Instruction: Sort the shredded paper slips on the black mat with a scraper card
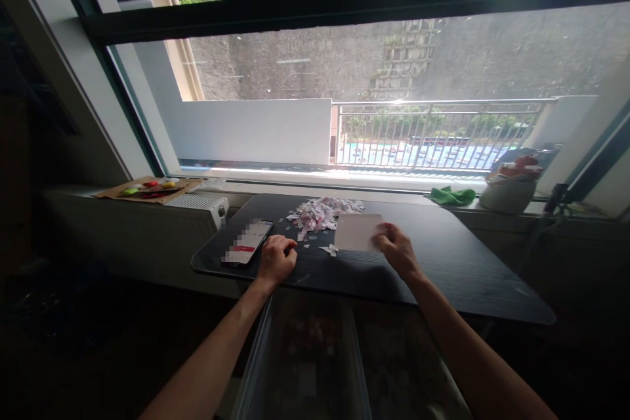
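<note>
Above the worktop (457, 262), our right hand (398, 251) pinches a pale card (357, 231) at its three o'clock edge; scraps (317, 215) lie toward ten. Probably light, easily creased: edges suit gripping. At eight, our left hand (278, 257) curls; we cannot tell around what.

R fingers (385, 235) blurry, phone (250, 242) pt. hidden w/ pixelation.

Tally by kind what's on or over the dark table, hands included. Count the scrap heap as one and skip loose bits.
Phone: 1
Heap of paper scraps: 1
White sheet, held in the right hand: 1
Hands, the right and the left hand: 2
Total: 5
</note>
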Available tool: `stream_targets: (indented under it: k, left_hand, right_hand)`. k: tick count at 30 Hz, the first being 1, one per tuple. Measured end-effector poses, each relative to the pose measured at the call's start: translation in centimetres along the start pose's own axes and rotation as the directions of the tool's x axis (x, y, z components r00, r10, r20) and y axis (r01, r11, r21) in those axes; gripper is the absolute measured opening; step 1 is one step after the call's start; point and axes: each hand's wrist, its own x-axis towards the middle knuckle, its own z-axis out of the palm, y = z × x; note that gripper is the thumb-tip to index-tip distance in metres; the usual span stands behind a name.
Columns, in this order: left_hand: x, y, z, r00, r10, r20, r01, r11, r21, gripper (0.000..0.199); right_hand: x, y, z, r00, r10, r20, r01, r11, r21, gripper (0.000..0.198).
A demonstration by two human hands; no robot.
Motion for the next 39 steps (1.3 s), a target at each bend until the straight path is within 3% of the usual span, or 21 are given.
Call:
stream_targets:
  k: [6, 10, 14, 17, 24, 30, 39]
  left_hand:
    - [0.0, -0.2, -0.1, 1.000, 0.020, 0.005, -0.020, 1.000, 0.012, 0.018]
    - [0.1, -0.5, 0.0, 0.999, 0.025, 0.023, -0.025, 1.000, 0.016, 0.019]
    - [0.1, -0.6, 0.0, 1.000, 0.017, 0.007, -0.017, 1.000, 0.019, 0.019]
    - [0.1, -0.6, -0.1, 1.000, 0.022, 0.004, -0.023, 1.000, 0.015, 0.020]
    - [0.1, -0.5, -0.2, 1.000, 0.025, 0.010, -0.025, 0.999, 0.021, 0.020]
    - [0.1, -0.5, -0.2, 1.000, 0.028, 0.014, -0.029, 0.999, 0.022, 0.021]
    - [0.2, -0.6, -0.2, 0.999, 0.033, 0.011, -0.033, 0.999, 0.012, 0.020]
  right_hand:
    - [-1.2, 1.1, 0.7, 0.998, 0.032, -0.061, -0.025, 0.994, 0.107, 0.036]
    - [-1.6, 1.0, 0.9, 0.999, -0.032, 0.002, 0.032, 0.992, 0.121, 0.039]
    - [-1.7, 1.0, 0.5, 0.987, -0.030, -0.156, 0.018, 0.997, -0.076, 0.033]
    - [-1.7, 1.1, 0.3, 0.969, -0.008, -0.246, -0.015, 0.996, -0.089, 0.035]
    - [-1.8, 1.0, 0.8, 0.991, -0.074, -0.108, 0.079, 0.996, 0.047, 0.037]
    - [-1.9, 0.8, 0.6, 0.987, -0.051, -0.153, 0.058, 0.998, 0.039, 0.035]
    - [-2.0, 0.6, 0.6, 0.995, -0.073, -0.070, 0.078, 0.995, 0.067, 0.032]
